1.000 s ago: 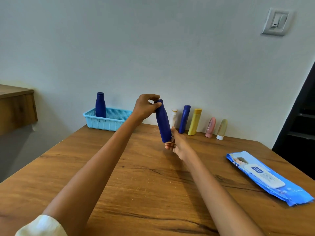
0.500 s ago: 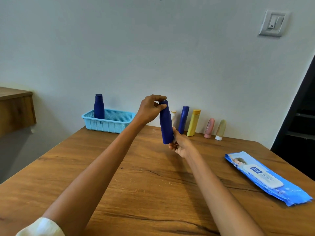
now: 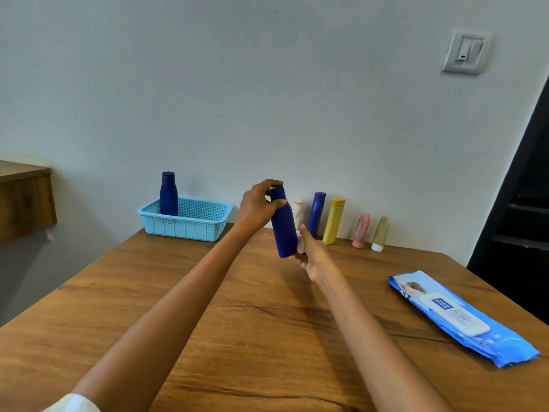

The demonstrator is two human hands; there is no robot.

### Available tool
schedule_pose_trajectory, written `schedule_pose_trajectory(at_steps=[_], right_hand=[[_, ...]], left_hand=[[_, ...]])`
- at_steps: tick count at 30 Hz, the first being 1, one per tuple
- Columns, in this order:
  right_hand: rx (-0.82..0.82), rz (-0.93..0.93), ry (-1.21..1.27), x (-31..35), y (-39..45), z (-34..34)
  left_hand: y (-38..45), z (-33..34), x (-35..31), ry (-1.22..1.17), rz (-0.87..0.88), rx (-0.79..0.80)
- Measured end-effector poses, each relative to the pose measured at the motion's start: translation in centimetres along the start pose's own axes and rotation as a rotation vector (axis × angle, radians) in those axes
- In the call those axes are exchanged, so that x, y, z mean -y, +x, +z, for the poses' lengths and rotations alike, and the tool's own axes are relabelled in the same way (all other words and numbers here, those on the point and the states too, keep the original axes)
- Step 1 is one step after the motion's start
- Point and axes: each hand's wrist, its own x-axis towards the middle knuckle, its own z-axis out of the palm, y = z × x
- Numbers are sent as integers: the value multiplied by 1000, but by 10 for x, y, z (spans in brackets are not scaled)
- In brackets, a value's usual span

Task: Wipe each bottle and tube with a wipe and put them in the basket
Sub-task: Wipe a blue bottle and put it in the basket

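Against the pale wall, above the worktop point(image 3: 208, 307), your left hand point(image 3: 257, 208) grips the bottle point(image 3: 282, 226) by its neck; it now stands straighter. Your right hand point(image 3: 312, 254) presses a wipe point(image 3: 300, 247) lower against its base. Wiping continues; the basket point(image 3: 190, 224) waits left.

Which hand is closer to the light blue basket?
Left. The left hand grips the dark blue bottle's top, just right of the basket; the right hand is farther right, at the bottle's bottom.
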Motion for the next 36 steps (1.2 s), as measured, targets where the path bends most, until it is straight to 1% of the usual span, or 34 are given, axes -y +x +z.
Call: schedule_pose_trajectory(at_steps=[2, 4, 9, 12, 14, 17, 20, 25, 27, 30, 33, 36], right_hand=[[14, -42, -80, 4, -2, 4], [9, -112, -121, 10, -4, 9], [17, -450, -227, 20, -7, 17], [-18, -558, -272, 16, -5, 12], [-55, -554, -365, 7, -1, 6], [-56, -419, -380, -8, 7, -3], [-55, -335, -263, -7, 12, -9], [-71, -302, 33, 11, 11, -16], [-73, -365, -45, 11, 9, -16], [-23, -485, -203, 9, 4, -7], [-24, -689, -417, 12, -1, 5], [-38, -845, -462, 16, -6, 14]], left_hand=[[0, 2, 0, 5, -22, -43], [-1, 3, 0, -8, -35, -45], [-2, 1, 2, -62, -76, -46], [2, -6, 0, -82, -65, -54], [6, -12, 1, -114, -77, -76], [8, -17, 6, -167, -125, -103], [8, -19, 13, -223, -168, -82], [10, -19, 15, -279, -224, -45], [11, -19, 15, -315, -244, -15], [9, -14, 14, -348, -259, 58], [6, -8, 13, -347, -247, 88], [6, -11, 13, -381, -269, 83]])
